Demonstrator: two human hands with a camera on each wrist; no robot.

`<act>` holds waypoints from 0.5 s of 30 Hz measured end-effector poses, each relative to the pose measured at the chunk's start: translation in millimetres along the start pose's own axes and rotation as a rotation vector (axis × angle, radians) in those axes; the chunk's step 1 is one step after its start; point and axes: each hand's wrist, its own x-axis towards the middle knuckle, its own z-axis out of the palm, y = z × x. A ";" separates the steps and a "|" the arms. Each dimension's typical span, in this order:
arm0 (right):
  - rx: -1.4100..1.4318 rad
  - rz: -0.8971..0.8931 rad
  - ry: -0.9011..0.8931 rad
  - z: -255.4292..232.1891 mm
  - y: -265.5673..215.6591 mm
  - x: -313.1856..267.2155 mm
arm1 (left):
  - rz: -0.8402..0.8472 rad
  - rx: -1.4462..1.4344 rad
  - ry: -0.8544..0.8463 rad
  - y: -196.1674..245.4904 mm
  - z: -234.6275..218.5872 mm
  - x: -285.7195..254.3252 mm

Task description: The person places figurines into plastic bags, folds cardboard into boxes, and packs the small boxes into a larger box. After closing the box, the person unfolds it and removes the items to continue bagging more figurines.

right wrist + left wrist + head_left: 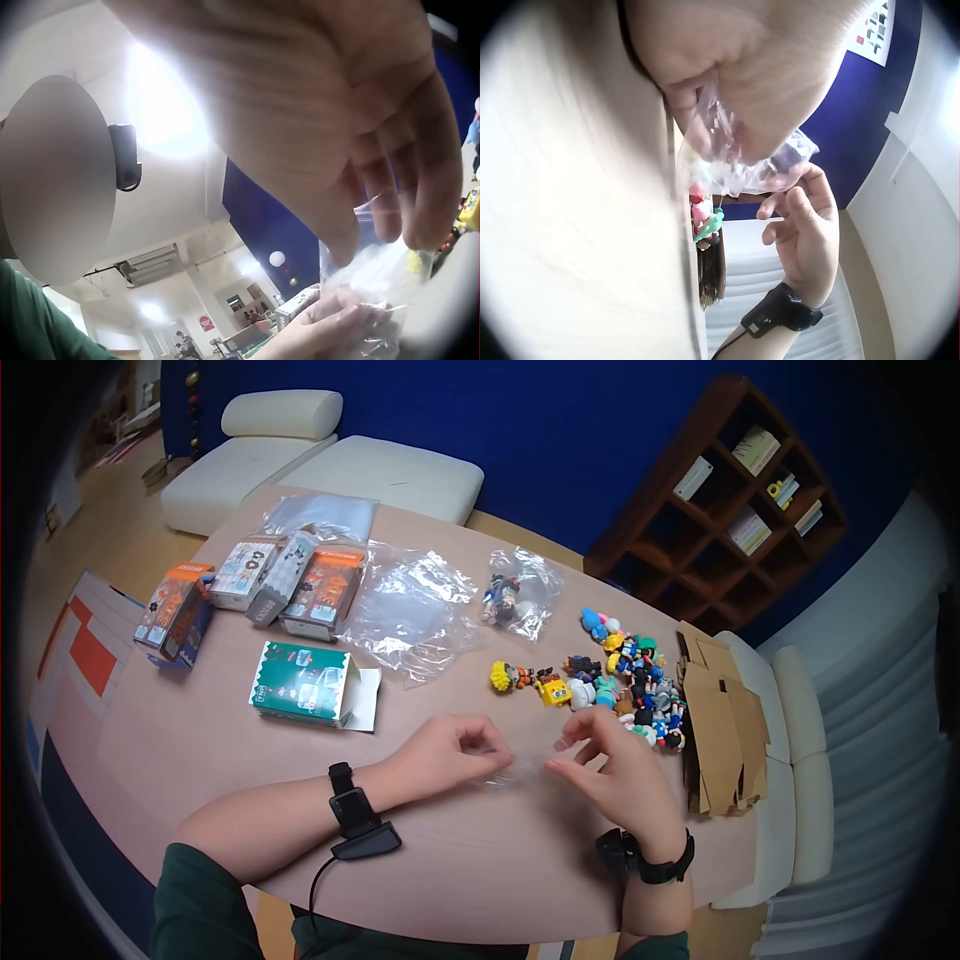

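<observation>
In the head view a clear plastic bag (pixel 512 770) is between the hands, low over the table. My left hand (pixel 445 758) pinches its near side, and crumpled film (pixel 718 131) shows between thumb and fingers in the left wrist view. My right hand (pixel 622 785) is at the other side with curved fingers, thumb and index apart. In the left wrist view its index fingertip shows against the plastic (pixel 739 180). The right wrist view has the bag (pixel 375 274) beneath the right fingers. The film's edges are hard to make out.
Small figures (pixel 605 695) lie beyond the right hand, beside flattened cardboard (pixel 722 735). A bagged figure (pixel 505 600) and empty bags (pixel 415 610) are further back. A green box (pixel 300 682) with its flap out and several other boxes (pixel 320 595) stand at left.
</observation>
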 end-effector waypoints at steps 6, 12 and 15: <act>0.144 -0.009 -0.171 -5.3 5.0 4.7 | 0.200 -0.026 0.226 4.6 -3.0 -0.8; -0.189 -0.135 -0.417 -4.5 3.8 -0.2 | 0.261 0.233 0.110 13.2 -4.5 -3.6; -0.191 -0.384 -0.505 0.8 17.2 -0.4 | 0.318 0.256 -0.051 18.8 -1.1 -4.4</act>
